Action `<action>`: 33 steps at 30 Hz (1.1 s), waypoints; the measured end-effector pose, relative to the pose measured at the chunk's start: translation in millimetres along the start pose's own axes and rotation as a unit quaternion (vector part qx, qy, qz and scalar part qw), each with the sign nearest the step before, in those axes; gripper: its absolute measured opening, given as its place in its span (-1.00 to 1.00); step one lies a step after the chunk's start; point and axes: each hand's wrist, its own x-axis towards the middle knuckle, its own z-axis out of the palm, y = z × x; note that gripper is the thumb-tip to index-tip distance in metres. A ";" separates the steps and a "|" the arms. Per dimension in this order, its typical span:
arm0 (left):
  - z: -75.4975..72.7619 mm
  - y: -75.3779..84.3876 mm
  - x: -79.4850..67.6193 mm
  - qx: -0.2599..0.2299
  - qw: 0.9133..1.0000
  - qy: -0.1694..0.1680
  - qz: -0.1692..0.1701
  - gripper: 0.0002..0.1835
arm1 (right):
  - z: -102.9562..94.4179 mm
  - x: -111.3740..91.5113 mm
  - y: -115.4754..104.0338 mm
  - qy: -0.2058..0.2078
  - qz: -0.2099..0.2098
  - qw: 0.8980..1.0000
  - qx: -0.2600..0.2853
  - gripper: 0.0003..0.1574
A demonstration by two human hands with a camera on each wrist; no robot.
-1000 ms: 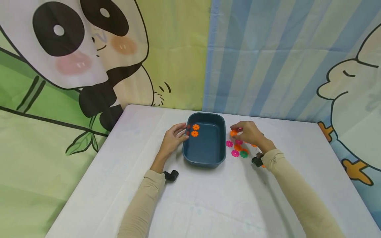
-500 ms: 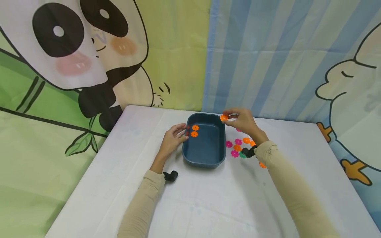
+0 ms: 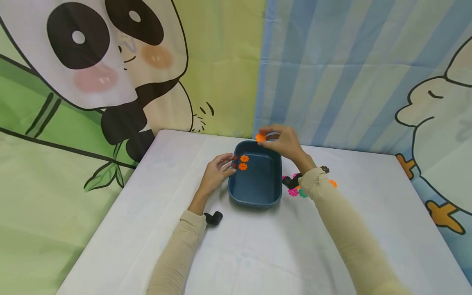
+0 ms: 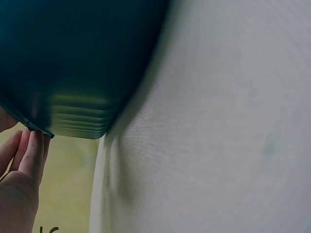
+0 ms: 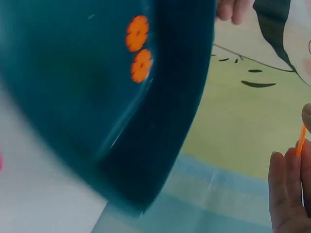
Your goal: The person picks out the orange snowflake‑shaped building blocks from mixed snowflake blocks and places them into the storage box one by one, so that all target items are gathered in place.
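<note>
A dark blue plastic tub stands on the table. My left hand pinches its left rim; in the left wrist view, the fingers lie against the outside of that rim. Two orange flower-shaped discs lie flat inside the tub, near the left wall. Over the tub's far edge, my right hand pinches another orange flower-shaped disc between thumb and fingertips. That disc appears edge-on in the right wrist view, above the fingers.
Right of the tub lie several loose flower discs, partly hidden by the right wrist: a pink one, a green one, a brown one and an orange one. A printed curtain hangs behind the white table.
My right hand has lifted the orange disc from the loose pieces and carried it left, over the tub's far edge. My left hand has stayed on the rim.
</note>
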 end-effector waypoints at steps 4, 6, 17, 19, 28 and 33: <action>-0.2 1.2 -0.2 -0.001 1.000 -0.003 -0.006 -0.35 | 9.7 2.4 -23.7 0.015 -0.016 1.000 0.018 -0.55; 0.3 1.5 -0.6 -0.001 1.000 -0.004 -0.008 -0.35 | 14.1 2.2 -32.9 0.022 -0.018 0.999 0.026 -0.54; 0.7 3.1 0.3 0.007 1.000 -0.004 -0.009 -0.34 | 46.2 5.7 14.4 0.031 -0.003 0.998 0.062 -0.47; 0.8 3.2 -0.1 0.004 1.000 -0.003 -0.010 -0.34 | 50.6 3.2 18.4 0.024 0.003 0.998 0.061 -0.46; 1.6 3.1 -1.4 0.003 1.000 -0.003 -0.008 -0.35 | 62.3 -6.0 26.4 -0.017 0.048 0.997 0.060 -0.49; 0.4 2.8 0.3 -0.002 1.000 -0.005 -0.004 -0.35 | 67.7 -7.7 30.8 -0.060 0.071 0.995 0.019 -0.50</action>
